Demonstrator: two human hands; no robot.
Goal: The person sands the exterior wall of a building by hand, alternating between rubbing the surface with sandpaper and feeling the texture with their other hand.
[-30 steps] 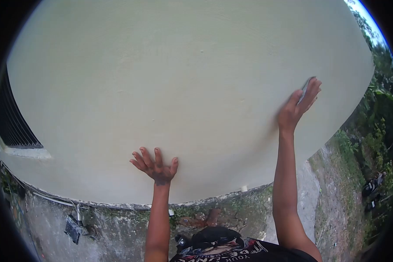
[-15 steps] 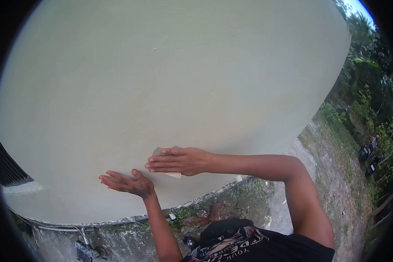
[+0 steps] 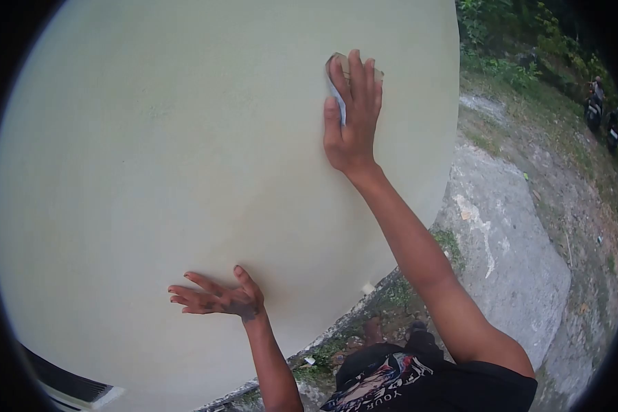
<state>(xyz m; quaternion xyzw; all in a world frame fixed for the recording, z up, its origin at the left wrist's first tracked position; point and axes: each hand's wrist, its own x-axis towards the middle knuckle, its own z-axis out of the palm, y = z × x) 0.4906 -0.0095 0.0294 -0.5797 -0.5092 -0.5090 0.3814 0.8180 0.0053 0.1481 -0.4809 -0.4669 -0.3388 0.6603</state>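
My right hand (image 3: 353,117) is high on a pale, smooth wall (image 3: 185,137), its fingers stretched upward and laid flat over a piece of what looks like sandpaper (image 3: 336,93). The sheet is pressed between that palm and the wall; its tan and whitish edges show around the fingers, and the rest is hidden. Lower and to the left, my left hand (image 3: 220,295) is open against the wall, fingers spread and thumb up. Nothing is in it, and dark smudges mark the back near the wrist.
The wall's right edge borders a concrete slab (image 3: 508,240) and sloping grassy ground. Motorbikes (image 3: 594,110) stand near foliage at the far right. A dark louvred vent (image 3: 69,378) is at lower left. Mossy ground runs along the wall's foot.
My right hand has swept up and to the right with the sandpaper, turning from sideways to pointing upward. My left hand stays open on the wall. The view has shifted to the right.
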